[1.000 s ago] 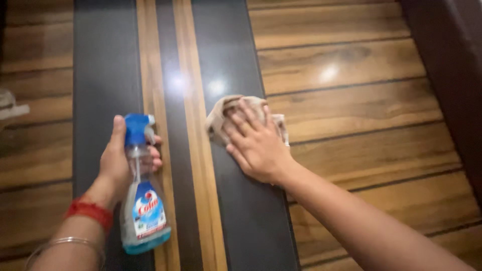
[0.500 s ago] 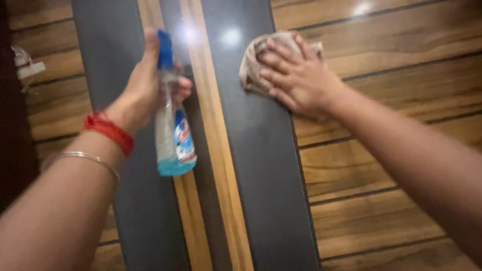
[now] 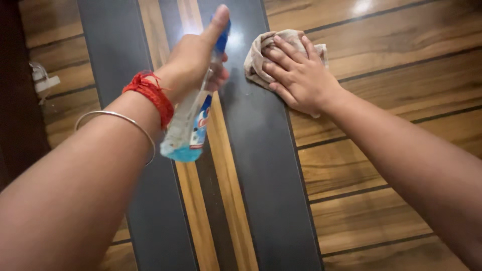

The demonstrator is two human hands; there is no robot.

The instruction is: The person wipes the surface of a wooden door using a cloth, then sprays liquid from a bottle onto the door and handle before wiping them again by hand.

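In the head view, the left hand (image 3: 193,55) is in the upper middle of the frame, raised above the surface. Its fingers are closed around the neck of a spray bottle (image 3: 190,120), and the thumb points up along the blue spray head. The bottle is clear plastic with a little blue liquid in the bottom, and it hangs tilted, bottom toward the lower left. On the left wrist there are a red thread band (image 3: 150,95) and a thin metal bangle (image 3: 118,123).

The right hand (image 3: 298,75) is in the upper right of the middle. It lies flat, with fingers spread and palm down, and presses on a crumpled beige cloth (image 3: 261,52). The cloth rests on the dark grey panel (image 3: 261,165), just at the edge where the wooden planks (image 3: 381,150) begin. Part of the cloth shows past the fingertips and a small part at the right of the hand.

The dark grey panel runs from top to bottom of the frame and has two narrow wooden stripes (image 3: 221,165) in it. At the left edge of the frame a small pale object (image 3: 42,80) sits on the wood; I cannot tell what it is.
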